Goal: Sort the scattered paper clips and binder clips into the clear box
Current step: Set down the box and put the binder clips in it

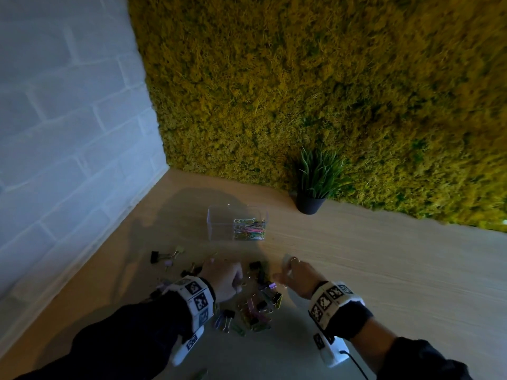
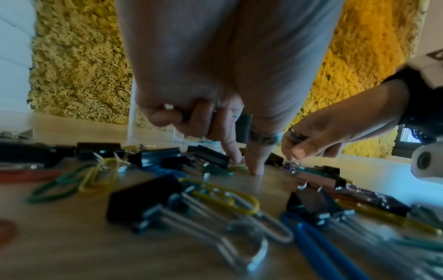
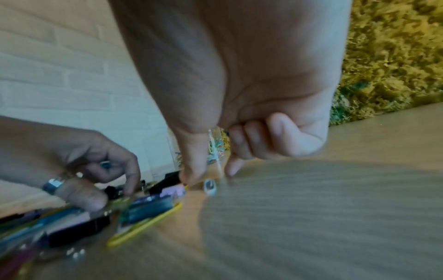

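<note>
Two hands are reaching down into a messy pile of clips on a wooden table. The left hand is sitting over the pile with two fingertips poking down at the tabletop and the other fingers curled in – I cannot tell if it is holding a clip. The right hand is at the right edge of the pile, thumb and first finger close together over a small clip, but the picture is too blurry to tell if they are pinching it. The clear box is standing further back on the table, apart from the pile – colorful paper clips are lying in its right part. A small potted plant is standing by the mossy wall
</note>
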Available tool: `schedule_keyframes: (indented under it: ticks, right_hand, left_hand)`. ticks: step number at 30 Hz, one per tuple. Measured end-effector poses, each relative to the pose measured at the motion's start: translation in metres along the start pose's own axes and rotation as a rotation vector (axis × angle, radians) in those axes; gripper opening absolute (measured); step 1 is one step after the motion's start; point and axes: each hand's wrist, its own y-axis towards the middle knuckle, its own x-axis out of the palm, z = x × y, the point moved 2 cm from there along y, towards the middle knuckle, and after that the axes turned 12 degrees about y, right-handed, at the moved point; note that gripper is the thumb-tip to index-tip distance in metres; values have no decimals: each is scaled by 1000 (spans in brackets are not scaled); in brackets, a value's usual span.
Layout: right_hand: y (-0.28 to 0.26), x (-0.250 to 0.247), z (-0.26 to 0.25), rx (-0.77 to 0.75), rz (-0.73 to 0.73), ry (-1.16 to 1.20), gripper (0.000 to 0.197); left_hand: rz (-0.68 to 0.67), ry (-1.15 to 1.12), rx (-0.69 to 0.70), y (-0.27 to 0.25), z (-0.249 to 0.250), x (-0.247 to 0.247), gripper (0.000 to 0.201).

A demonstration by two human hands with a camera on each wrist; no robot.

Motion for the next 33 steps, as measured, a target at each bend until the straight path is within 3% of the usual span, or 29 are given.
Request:
schedule_keyframes:
  ticks: [7, 11, 13, 14, 16, 18, 20, 25, 27, 30, 33]
  right_hand:
    - [4, 6, -4, 3, -106, -200, 7]
    - [4, 14, -4, -18, -77, -312, 8]
    - [0, 14, -9, -17, -52, -324, 3]
    - [-1, 14, -10, -7, -35, -317, 5]
    - [1, 12, -9, 56, -3, -270, 23]
    - [4, 13, -6, 85, -25, -245, 29]
    - [7, 16, -4, 89, -72, -239, 24]
    - [-6, 14, -7, 7, -107, -264, 25]
    - [-10, 9, -8, -40, -53, -15, 21]
    - [-12, 8, -5, 37, -80, 810, 37]
    - [-20, 16, -10, -21, -203, 1169, 19]
  left_hand:
    - [-88, 273, 35, 7, 4, 4, 16]
    - [-77, 374, 62, 2, 3, 0, 24]
    - [4, 11, 56, 1, 2, -6, 18]
    - [14, -279, 26, 1, -1, -9, 27]
    - [-61, -820, -33, 0, -11, -12, 37]
    - [-194, -1204, -104, -4, -20, -11, 38]
    - [-282, -1351, -155, -11, -25, -5, 41]
    - [-362, -1330, -186, -30, -34, 8, 32]
    - [-337, -1294, -207, -36, -38, 11, 29]
    - [-272, -1169, -203, -41, -39, 9, 31]
    - [-147, -597, -91, -46, -39, 8, 13]
